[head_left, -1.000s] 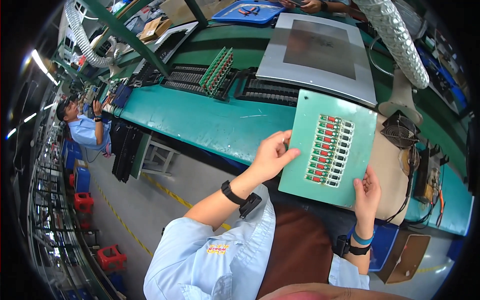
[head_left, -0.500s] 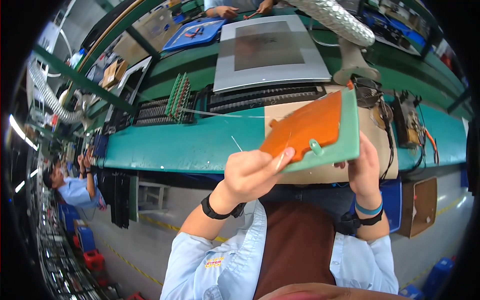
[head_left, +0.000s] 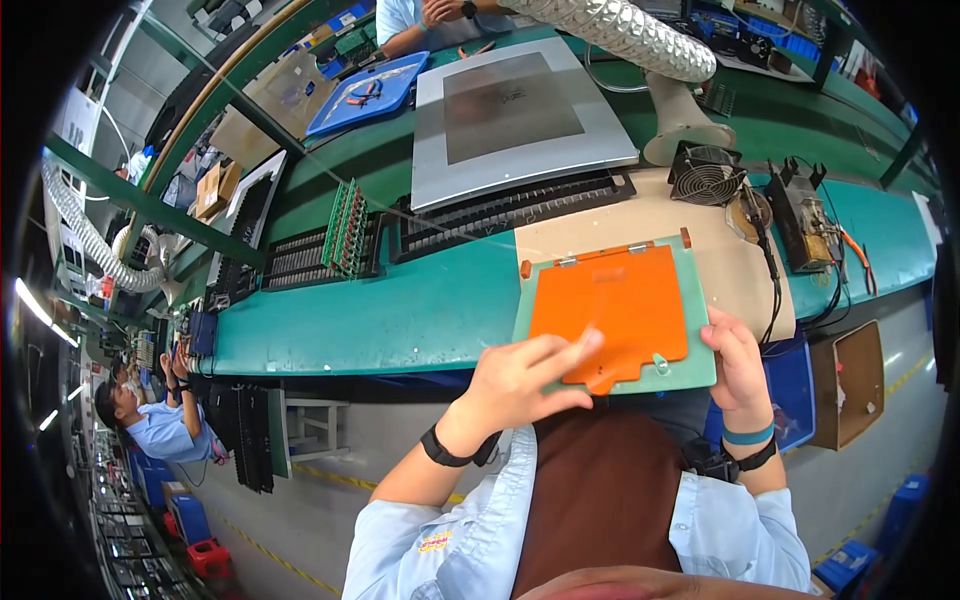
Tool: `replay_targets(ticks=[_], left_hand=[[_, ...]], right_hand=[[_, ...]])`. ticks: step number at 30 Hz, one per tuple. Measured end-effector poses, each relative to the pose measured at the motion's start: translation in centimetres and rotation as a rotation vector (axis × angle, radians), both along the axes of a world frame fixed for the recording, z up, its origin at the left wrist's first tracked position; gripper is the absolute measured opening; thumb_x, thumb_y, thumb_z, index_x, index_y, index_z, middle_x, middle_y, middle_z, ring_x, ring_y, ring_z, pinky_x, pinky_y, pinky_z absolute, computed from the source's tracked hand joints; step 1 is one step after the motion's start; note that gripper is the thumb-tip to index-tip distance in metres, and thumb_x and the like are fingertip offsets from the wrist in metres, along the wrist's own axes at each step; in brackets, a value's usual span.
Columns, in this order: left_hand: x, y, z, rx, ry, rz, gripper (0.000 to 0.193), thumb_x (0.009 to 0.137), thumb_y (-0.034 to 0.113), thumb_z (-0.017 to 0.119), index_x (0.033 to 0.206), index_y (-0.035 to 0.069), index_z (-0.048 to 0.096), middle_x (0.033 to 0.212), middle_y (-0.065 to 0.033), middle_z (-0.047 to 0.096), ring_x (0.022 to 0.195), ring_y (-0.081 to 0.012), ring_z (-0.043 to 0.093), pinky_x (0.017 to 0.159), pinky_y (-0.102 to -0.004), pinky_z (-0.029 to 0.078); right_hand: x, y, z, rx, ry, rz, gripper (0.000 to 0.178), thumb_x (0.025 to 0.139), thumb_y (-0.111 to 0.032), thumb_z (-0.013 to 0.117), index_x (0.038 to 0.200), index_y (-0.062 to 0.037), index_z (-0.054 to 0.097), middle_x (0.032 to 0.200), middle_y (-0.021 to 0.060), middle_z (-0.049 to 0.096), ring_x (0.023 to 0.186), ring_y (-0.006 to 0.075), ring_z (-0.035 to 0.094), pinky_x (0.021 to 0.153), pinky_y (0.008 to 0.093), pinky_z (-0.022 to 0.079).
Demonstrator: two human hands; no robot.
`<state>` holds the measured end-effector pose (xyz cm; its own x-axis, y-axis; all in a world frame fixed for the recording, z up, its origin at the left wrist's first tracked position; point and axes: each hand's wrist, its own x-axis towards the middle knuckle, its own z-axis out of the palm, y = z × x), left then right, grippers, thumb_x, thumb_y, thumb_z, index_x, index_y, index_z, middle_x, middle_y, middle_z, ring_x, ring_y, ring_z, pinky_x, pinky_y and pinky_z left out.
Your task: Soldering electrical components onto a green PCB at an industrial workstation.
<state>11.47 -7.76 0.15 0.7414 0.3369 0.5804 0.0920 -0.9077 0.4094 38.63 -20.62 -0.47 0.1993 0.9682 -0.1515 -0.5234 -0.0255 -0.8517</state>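
Observation:
A hinged fixture point(head_left: 607, 310), made of an orange lid on a green base plate, is tilted over the near edge of the bench. Two metal hinges run along its far side, and a small green latch point(head_left: 661, 364) shows near the front. My right hand point(head_left: 740, 368) grips the fixture's right edge, thumb on top and fingers partly hidden. At the lower left of the lid is my left hand point(head_left: 520, 378), its fingers stretched out over the orange surface and its thumb apart. The left fingertips are slightly blurred; whether they touch the lid I cannot tell.
Beyond the fixture lie a brown board point(head_left: 650, 215), a small fan point(head_left: 706, 175) and a soldering unit point(head_left: 803, 225) with cables. Upright green circuit boards point(head_left: 346, 230) stand in a black rack. A framed panel point(head_left: 520, 115) and a silver duct point(head_left: 630, 40) sit farther back. Co-workers are across and left.
The fixture has come down from a steep tilt to lie flatter, its orange lid now facing up. My left hand has let go of its edge and opened over the lid.

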Motion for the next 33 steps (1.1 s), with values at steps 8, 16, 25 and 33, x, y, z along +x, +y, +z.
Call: replay_targets(ticks=[8,16,25,33], left_hand=[[-3.9,1.9,-1.5,-0.896,0.167,0.47,0.113,0.072,0.014,0.091,0.162,0.016,0.024,0.096,-0.0044,0.071,0.054,-0.0052,0.042,0.052,-0.0227,0.041],[-4.3,2.5,-3.2,-1.031,-0.071,0.488,0.109,0.072,0.004,0.088,0.161,0.017,0.027,0.092,-0.0019,0.067,0.058,-0.0024,0.04,0.054,-0.0204,0.039],[-2.9,6.0,-5.0,-0.863,-0.057,0.597,0.087,0.068,0.006,0.089,0.147,0.011,0.052,0.094,-0.0072,0.071,0.061,-0.0101,0.051,0.059,-0.028,0.049],[-3.1,7.9,-7.1,-0.827,0.004,0.663,0.083,0.068,0.009,0.09,0.144,0.008,0.055,0.099,-0.0101,0.074,0.059,-0.0118,0.053,0.058,-0.0297,0.05]], right_hand=[[1.5,-1.2,-5.5,-0.035,0.069,0.002,0.048,0.096,-0.012,0.055,0.138,0.0107,0.05,0.129,0.0172,0.066,0.115,0.0222,0.067,0.101,0.0327,0.052],[2.8,1.5,-6.1,0.013,-0.031,0.053,0.044,0.099,-0.008,0.054,0.14,0.0074,0.051,0.131,0.0146,0.064,0.118,0.0213,0.063,0.103,0.0329,0.049],[5.1,7.5,-8.7,-0.15,-0.581,-0.058,0.04,0.099,-0.004,0.056,0.138,0.0055,0.056,0.125,0.0102,0.067,0.115,0.0166,0.062,0.1,0.0299,0.047],[3.9,10.4,-7.8,-0.182,-0.696,0.078,0.042,0.096,-0.003,0.054,0.137,0.005,0.058,0.118,0.0097,0.069,0.106,0.0154,0.063,0.092,0.0281,0.049]])
